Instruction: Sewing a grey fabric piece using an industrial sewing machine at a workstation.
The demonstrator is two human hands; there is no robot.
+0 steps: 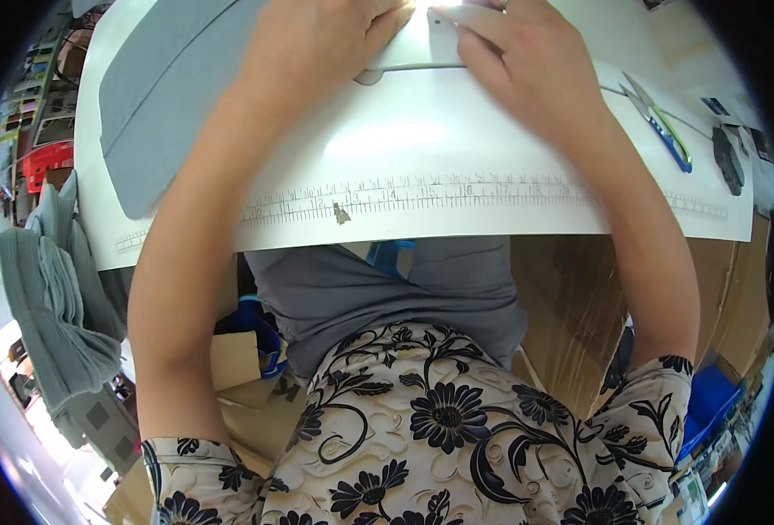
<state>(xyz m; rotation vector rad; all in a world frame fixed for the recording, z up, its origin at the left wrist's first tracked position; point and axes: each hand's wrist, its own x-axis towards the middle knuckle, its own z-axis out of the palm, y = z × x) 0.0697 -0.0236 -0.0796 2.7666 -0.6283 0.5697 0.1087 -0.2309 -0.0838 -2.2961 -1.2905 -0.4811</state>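
Observation:
My left hand (326, 35) and my right hand (514, 48) are at the top edge, either side of a bright light over a small metal plate (440, 39) in the white worktop (387, 153). Both hands have bent, closed fingers; what they hold is cut off or hidden. A flat piece of grey fabric (155, 87) lies beside my left arm. Scissors with blue and green handles (667, 131) lie right of my right hand, near a dark oblong object (728, 162).
A printed ruler strip (404, 191) runs along the worktop's front edge. Folded grey fabric (55, 306) is stacked at the left, near a red plastic object (48, 162). Cardboard (566, 332) stands under the table, and a blue object (711, 402) sits at the lower right.

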